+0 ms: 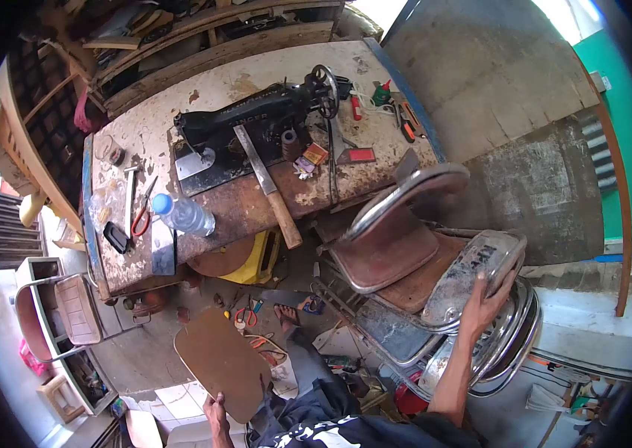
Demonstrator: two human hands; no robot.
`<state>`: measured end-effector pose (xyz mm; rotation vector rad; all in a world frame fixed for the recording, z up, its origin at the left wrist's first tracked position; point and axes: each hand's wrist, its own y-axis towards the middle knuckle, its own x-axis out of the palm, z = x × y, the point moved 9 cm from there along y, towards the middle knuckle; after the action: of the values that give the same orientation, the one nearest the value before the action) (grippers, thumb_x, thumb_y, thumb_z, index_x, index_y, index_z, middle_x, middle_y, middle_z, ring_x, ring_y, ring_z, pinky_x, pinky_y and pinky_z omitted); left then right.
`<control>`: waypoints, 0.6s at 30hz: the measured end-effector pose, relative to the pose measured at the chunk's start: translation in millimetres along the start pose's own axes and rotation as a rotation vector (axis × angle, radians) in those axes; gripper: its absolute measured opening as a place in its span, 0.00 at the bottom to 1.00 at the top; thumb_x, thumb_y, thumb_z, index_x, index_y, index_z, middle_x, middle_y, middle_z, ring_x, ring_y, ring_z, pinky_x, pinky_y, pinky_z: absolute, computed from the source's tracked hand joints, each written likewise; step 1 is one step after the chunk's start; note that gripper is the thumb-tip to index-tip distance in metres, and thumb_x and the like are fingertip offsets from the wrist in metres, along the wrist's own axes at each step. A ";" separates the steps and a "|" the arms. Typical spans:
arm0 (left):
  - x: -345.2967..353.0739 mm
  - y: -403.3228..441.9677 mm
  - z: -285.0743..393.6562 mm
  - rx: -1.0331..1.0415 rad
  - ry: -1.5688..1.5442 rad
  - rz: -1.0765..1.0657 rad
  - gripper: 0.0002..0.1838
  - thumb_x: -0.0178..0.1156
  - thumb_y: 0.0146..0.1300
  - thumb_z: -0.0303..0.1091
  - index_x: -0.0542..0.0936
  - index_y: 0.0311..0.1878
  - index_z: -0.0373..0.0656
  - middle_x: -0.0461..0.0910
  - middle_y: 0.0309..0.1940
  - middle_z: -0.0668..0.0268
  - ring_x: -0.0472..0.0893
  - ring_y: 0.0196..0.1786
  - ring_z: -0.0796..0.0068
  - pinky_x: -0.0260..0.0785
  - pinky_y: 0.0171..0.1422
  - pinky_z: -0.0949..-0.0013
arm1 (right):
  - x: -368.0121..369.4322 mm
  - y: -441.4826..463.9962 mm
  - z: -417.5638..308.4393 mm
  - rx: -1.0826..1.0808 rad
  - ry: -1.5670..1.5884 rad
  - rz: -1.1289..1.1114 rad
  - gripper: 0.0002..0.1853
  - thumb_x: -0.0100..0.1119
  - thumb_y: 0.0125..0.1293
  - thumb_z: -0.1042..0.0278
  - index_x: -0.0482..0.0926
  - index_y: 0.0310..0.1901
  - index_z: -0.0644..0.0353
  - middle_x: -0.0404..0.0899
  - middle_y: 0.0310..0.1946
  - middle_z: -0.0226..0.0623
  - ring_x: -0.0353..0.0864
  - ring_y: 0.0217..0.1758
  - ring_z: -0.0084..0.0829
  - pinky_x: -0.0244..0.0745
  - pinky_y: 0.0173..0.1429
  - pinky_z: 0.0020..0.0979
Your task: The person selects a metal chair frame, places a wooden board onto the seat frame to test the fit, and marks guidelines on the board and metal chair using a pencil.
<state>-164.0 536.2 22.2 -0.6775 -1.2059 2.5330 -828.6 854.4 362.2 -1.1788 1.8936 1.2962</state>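
Observation:
My left hand (pixel 215 409) grips the lower edge of a flat brown board (pixel 222 362) with rounded corners, held at the lower middle of the view. On the right, my right hand (pixel 486 302) lies on a worn grey metal-rimmed seat panel (pixel 473 272), its fingers resting over the surface. That panel is on a pile of stacked chair frames (pixel 514 347). Behind it stands a reddish-brown padded chair part (pixel 394 250) with a chrome rim.
A worn table (pixel 249 67) holds a black sewing machine (pixel 249 116), a wooden-handled blade (pixel 264 175), a water bottle (pixel 184 215) and red-handled scissors (pixel 140 218). A yellow stool (pixel 260 261) stands beneath. Tools lie on the floor near my feet.

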 end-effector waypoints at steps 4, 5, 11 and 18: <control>-2.3 8.2 -5.2 -0.039 0.035 -0.021 0.16 0.59 0.70 0.31 0.79 0.58 0.37 0.83 0.44 0.63 0.81 0.44 0.69 0.74 0.47 0.65 | -8.9 -12.0 35.4 0.071 0.038 -0.032 0.40 0.62 0.71 0.55 0.57 0.76 0.67 0.58 0.73 0.61 0.57 0.78 0.58 0.53 0.79 0.51; -1.8 9.4 -3.8 -0.028 0.005 -0.014 0.16 0.59 0.70 0.32 0.79 0.58 0.37 0.83 0.45 0.62 0.81 0.45 0.69 0.75 0.48 0.64 | -10.6 -12.8 34.5 0.053 0.006 -0.021 0.39 0.62 0.71 0.57 0.58 0.75 0.67 0.58 0.73 0.61 0.56 0.78 0.58 0.53 0.80 0.52; -6.0 -0.1 15.2 -0.070 -0.066 0.003 0.19 0.59 0.71 0.33 0.76 0.61 0.37 0.80 0.54 0.55 0.81 0.52 0.59 0.77 0.54 0.56 | -11.5 -50.3 -16.4 -0.187 0.089 -0.003 0.26 0.58 0.72 0.67 0.66 0.68 0.67 0.69 0.65 0.55 0.69 0.71 0.54 0.65 0.74 0.52; -15.9 -6.2 15.3 -0.067 -0.078 -0.009 0.26 0.61 0.68 0.37 0.72 0.67 0.39 0.76 0.61 0.48 0.76 0.62 0.48 0.75 0.59 0.41 | 265.4 -219.7 141.1 1.326 0.625 -0.730 0.35 0.56 0.73 0.40 0.66 0.70 0.58 0.76 0.63 0.46 0.77 0.64 0.37 0.74 0.65 0.41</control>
<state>-158.0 523.3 40.2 -0.5917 -1.3225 2.5432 -760.7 858.9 -3.8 -1.2596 1.7669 -0.7560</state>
